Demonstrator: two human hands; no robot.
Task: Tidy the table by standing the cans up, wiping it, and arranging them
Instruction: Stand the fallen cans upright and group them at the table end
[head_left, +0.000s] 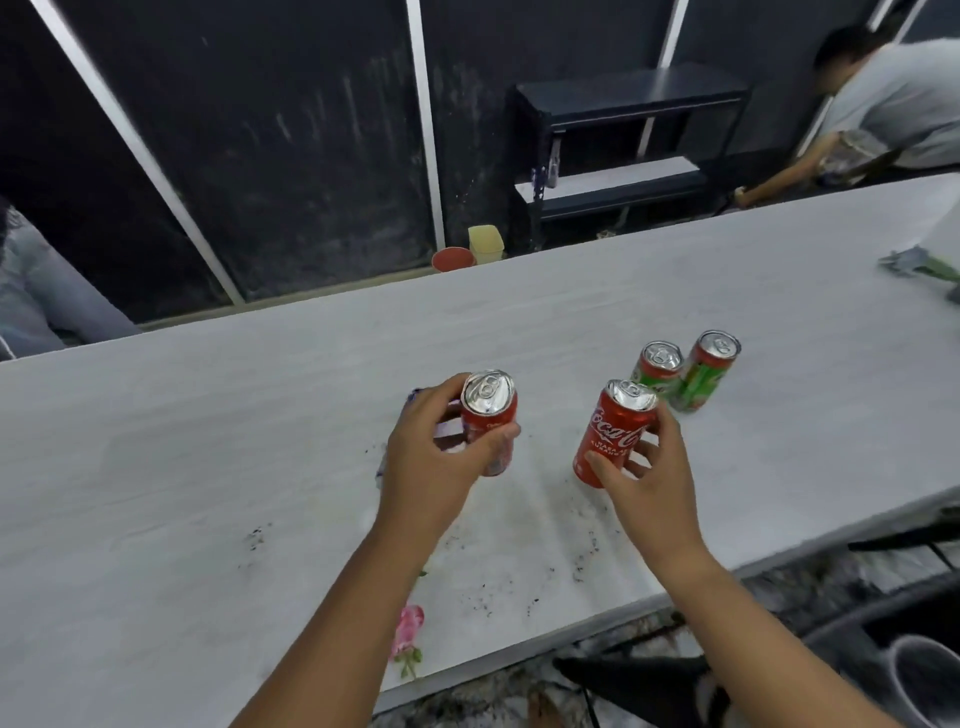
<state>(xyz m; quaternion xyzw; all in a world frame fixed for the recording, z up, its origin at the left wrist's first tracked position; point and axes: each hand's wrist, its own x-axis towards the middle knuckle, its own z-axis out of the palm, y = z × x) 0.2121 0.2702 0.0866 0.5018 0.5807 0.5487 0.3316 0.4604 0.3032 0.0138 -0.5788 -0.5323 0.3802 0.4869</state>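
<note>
My left hand (434, 462) grips a red can (488, 415) held upright near the middle of the white table (208, 441). My right hand (649, 478) holds a red Coca-Cola can (613, 431), tilted slightly to the right. Two green-and-red cans (655, 371) (706, 371) stand upright side by side just behind the right hand. A bluish cloth (415, 397) lies mostly hidden behind my left hand. Dark crumbs (519, 582) are scattered on the table in front of the hands.
A pink flower (409, 631) lies near the table's front edge. A crumpled cloth or wrapper (919, 262) sits at the far right. Beyond the table are a dark shelf unit (623, 150), a red bowl (453, 258), a yellow container (485, 242) and another person (883, 104).
</note>
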